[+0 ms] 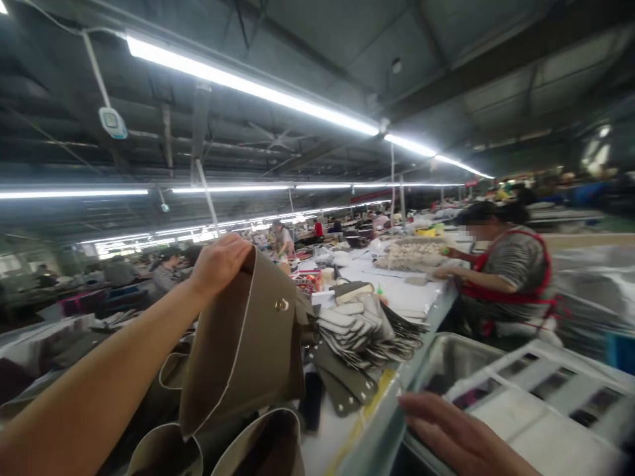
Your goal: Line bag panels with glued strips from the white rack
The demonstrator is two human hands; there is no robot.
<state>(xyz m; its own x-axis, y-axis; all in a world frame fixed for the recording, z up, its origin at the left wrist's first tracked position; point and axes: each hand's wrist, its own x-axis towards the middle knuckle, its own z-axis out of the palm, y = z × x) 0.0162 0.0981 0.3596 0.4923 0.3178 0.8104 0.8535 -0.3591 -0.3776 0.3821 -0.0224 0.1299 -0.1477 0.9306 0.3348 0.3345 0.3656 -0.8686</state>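
Note:
My left hand is closed on the top edge of a taupe leather-like bag body, raised above the table. This piece is curved, with a pale raw edge and a small metal fitting near its top. Below it stand more rolled pieces of similar material, their openings facing up. At the lower right, my right hand is stretched out with nothing in it, slightly blurred, near the table's edge and a metal tray.
Stacked grey strips and dark flat pieces with metal studs lie on the white table. A co-worker in a red-trimmed apron sits on the right beside the long table. A white slatted crate stands at the lower right.

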